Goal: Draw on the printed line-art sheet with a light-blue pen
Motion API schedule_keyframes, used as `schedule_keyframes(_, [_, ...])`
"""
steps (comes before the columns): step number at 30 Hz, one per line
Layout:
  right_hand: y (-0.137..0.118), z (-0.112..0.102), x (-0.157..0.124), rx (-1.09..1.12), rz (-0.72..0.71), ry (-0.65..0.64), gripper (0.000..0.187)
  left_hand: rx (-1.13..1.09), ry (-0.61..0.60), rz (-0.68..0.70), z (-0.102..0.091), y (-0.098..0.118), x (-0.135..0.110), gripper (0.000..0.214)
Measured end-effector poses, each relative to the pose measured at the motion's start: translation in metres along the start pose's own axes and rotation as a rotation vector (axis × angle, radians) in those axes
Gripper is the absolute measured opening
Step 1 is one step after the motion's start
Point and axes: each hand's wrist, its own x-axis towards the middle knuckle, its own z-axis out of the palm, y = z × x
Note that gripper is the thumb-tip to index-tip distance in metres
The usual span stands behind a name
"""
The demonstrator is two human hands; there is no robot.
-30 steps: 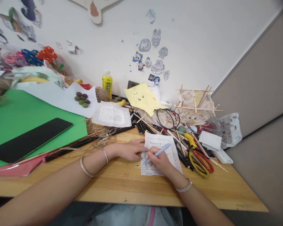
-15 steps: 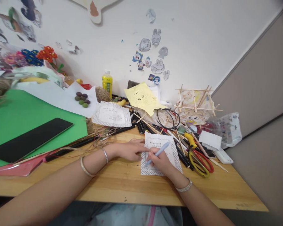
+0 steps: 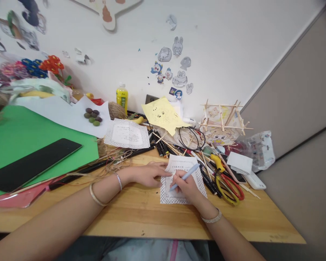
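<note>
A small white paper with a patterned border and a line drawing (image 3: pixel 181 165) lies on the wooden desk (image 3: pixel 141 214). My right hand (image 3: pixel 187 188) is closed around a light blue pen (image 3: pixel 185 176), its tip resting on the paper. My left hand (image 3: pixel 149 174) lies flat with fingers stretched out, pressing the paper's left edge. Both wrists wear bracelets.
A second bordered paper (image 3: pixel 127 134), a yellow drawing sheet (image 3: pixel 163 115), a heap of markers and sticks (image 3: pixel 176 145), red-and-yellow scissors (image 3: pixel 229 186), a stick-frame lantern (image 3: pixel 222 121), green card with a black tablet (image 3: pixel 29 163), twine (image 3: pixel 108 156) and a yellow bottle (image 3: pixel 122 96) crowd the desk.
The view has shifted slightly; the pen has tilted a little in my right hand over the paper. My left hand stays on the paper's edge.
</note>
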Motion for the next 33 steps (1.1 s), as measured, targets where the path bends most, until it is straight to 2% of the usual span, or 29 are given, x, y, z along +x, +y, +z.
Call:
schedule_keyframes(5, [-0.005, 0.0, 0.002, 0.041, 0.028, 0.108, 0.024, -0.038, 0.004, 0.016, 0.001, -0.001, 0.001, 0.039])
schedule_keyframes(15, [-0.001, 0.017, 0.007, 0.012, -0.011, 0.026, 0.023, 0.072, 0.01, 0.1, 0.005, 0.004, 0.005, 0.029])
schedule_keyframes(33, [0.003, 0.019, 0.006, -0.094, -0.071, 0.001, 0.025, 0.026, 0.05, 0.051, 0.009, -0.005, 0.005, 0.034])
